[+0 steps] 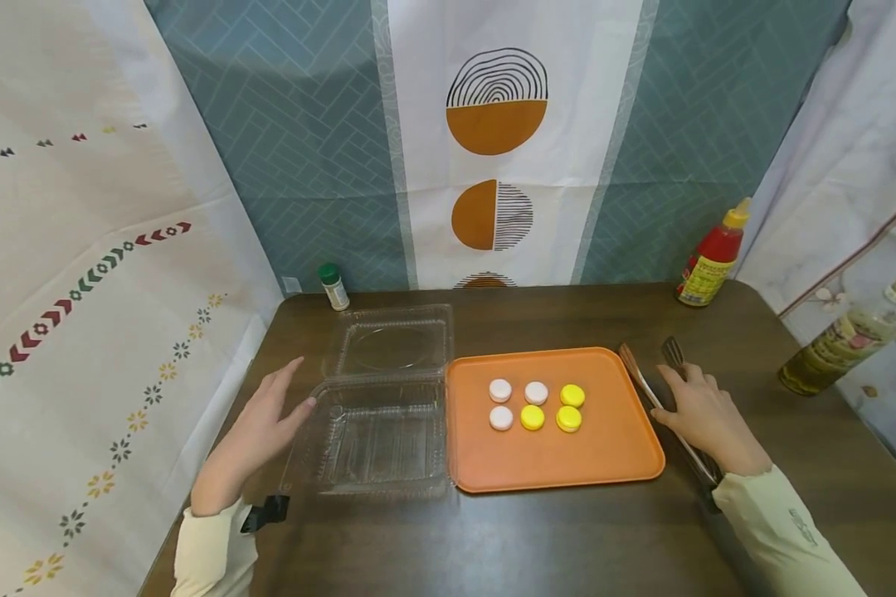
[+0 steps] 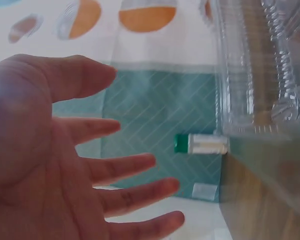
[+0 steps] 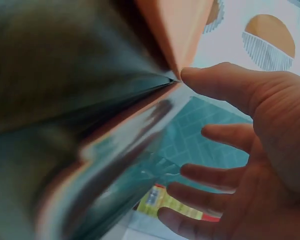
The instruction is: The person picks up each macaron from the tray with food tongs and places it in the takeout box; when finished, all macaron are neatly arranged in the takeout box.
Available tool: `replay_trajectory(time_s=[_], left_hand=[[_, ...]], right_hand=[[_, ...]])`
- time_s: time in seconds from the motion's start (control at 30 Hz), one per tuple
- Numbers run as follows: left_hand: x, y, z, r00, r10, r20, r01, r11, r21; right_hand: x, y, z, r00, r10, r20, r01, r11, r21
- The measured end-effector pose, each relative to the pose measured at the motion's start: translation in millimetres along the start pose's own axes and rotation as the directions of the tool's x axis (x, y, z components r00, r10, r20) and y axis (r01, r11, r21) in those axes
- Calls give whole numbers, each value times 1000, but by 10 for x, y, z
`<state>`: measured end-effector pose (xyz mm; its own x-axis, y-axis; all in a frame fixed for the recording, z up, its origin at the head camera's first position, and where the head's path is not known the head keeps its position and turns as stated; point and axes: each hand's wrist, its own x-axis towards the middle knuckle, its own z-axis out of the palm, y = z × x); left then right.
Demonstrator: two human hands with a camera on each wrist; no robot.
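Observation:
My left hand point(image 1: 261, 423) hovers over the left edge of a clear plastic clamshell container point(image 1: 388, 439), which lies with its lid folded back. In the left wrist view its fingers are spread and hold nothing. My right hand point(image 1: 709, 419) is above a pair of metal tongs point(image 1: 678, 438), one end flat and the other slotted. Its fingers are apart in the right wrist view; whether they touch the tongs I cannot tell. Between the hands, an orange tray point(image 1: 552, 460) bears three white macarons point(image 1: 501, 418) and three yellow macarons point(image 1: 533, 417).
A small green-capped shaker point(image 1: 334, 288) stands at the back left of the dark table point(image 1: 493, 547). At the back right is a red sauce bottle point(image 1: 713, 257) with a yellow cap. An oil bottle point(image 1: 851, 344) stands by the right edge. Patterned cloths hang around the table.

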<state>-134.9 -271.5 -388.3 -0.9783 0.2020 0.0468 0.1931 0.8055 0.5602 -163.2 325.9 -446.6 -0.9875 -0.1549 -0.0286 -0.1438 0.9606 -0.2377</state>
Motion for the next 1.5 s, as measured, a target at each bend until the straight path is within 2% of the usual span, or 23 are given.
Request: replay_trajectory(time_s=[0.13, 0.37, 0.53, 0.67, 0.9, 1.07, 1.17, 1.33, 1.5], left_hand=[[-185, -69, 13, 1000, -18, -12, 18, 1000, -22], [-478, -198, 189, 997, -49, -60, 44, 995, -86], [-595, -275, 296, 993, -56, -102, 41, 989, -144], [-641, -315, 384, 992, -81, -100, 61, 981, -185], [-672, -315, 430, 991, -104, -86, 84, 973, -216], [-645, -314, 443, 990, -112, -85, 88, 964, -250], [-628, -333, 474, 992, -100, -79, 76, 962, -261], [-593, -349, 500, 993, -91, -79, 67, 961, -268], [-569, -348, 509, 992, -86, -89, 56, 953, -296]], right_hand=[[-41, 41, 37, 1000, 1, 16, -1, 1000, 8], [-84, 69, 51, 997, 61, 49, -63, 997, 46], [-116, 92, 55, 991, 95, 91, -99, 994, 40], [-115, 129, 54, 991, 91, 102, -96, 994, 48], [-106, 194, 51, 1000, 10, -16, -9, 998, 62], [-154, 234, 112, 997, 22, -78, -17, 998, 60], [-209, 256, 164, 990, 28, -142, -22, 999, 43], [-279, 297, 192, 956, 39, -290, -23, 998, 58], [-298, 327, 153, 897, -38, -441, 61, 997, 37]])
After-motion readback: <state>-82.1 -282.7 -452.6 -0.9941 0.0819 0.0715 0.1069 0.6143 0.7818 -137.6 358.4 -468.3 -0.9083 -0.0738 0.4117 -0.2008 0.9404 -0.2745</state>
